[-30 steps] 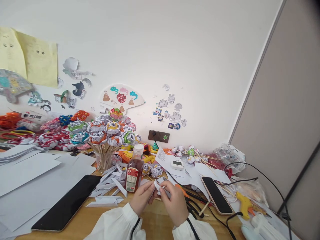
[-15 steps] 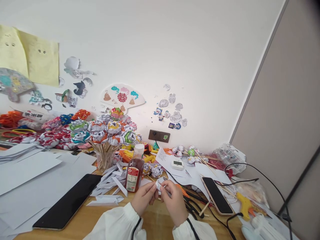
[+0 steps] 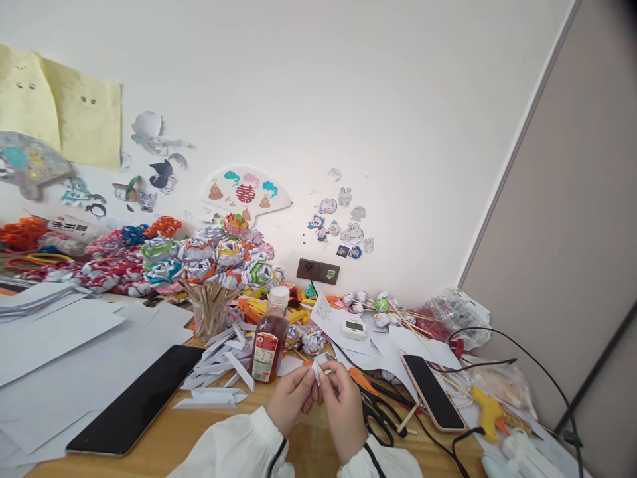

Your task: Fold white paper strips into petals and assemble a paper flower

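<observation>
"Holding something in both hands?"

"Yes, a small folded piece of white paper (image 3: 318, 370). My left hand (image 3: 290, 401) pinches one side between thumb and fingers, and my right hand (image 3: 343, 403) pinches the other. Both grips are closed on it, though my fingertips cover too much to tell its exact shape."

"Where is it?"

"Between my fingertips, over the bare part of the pale brown wooden table (image 3: 314, 439)."

"What's near your hands?"

"On my left, a clear bottle of reddish-brown liquid with a white cap (image 3: 269, 345), and beside that a heap of folded white paper strips (image 3: 219, 375). On my right, black-handled scissors (image 3: 383, 402)."

"And farther out?"

"A flat black tablet (image 3: 134, 401) to the left, a dark-screened phone with a pale rim (image 3: 432, 392) to the right, then a yellow glue gun (image 3: 488, 411). Behind the strips, multicoloured paper flowers (image 3: 219, 255) stand bunched on sticks in a clear cup (image 3: 202, 322)."
</observation>
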Demonstrator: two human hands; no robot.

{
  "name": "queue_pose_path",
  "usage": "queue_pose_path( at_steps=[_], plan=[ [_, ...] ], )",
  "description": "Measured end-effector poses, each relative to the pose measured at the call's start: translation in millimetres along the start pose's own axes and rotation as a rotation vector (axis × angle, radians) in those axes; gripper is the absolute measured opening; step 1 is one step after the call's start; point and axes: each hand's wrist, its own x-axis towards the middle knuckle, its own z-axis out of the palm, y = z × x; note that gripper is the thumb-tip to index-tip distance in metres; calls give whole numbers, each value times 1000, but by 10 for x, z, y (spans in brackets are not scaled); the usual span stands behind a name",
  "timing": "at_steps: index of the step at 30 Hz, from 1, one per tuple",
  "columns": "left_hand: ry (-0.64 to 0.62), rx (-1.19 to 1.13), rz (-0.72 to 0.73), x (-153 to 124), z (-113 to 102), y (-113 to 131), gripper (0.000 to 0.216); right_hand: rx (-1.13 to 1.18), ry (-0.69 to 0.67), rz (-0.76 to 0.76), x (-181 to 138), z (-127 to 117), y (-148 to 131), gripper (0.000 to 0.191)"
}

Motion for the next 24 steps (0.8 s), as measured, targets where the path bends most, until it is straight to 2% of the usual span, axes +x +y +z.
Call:
queue_pose_path(
  at_steps=[6, 15, 17, 21, 24],
  plan=[
    [0, 40, 11, -13, 10, 69, 44, 22, 26, -22, -2, -15, -23, 19],
    [-43, 75, 47, -11, 8, 28, 41, 26, 42, -53, -1, -11, 29, 23],
    [-29, 171, 80, -15, -15, 62, 38, 23, 29, -59, 4, -15, 28, 23],
    [4, 553, 269, -15, -106, 166, 34, -9, -65, -100, 32, -64, 16, 23],
    [-15, 726, 254, -13, -152, 224, 34, -58, -152, -107, 73, -119, 15, 21]
  ],
)
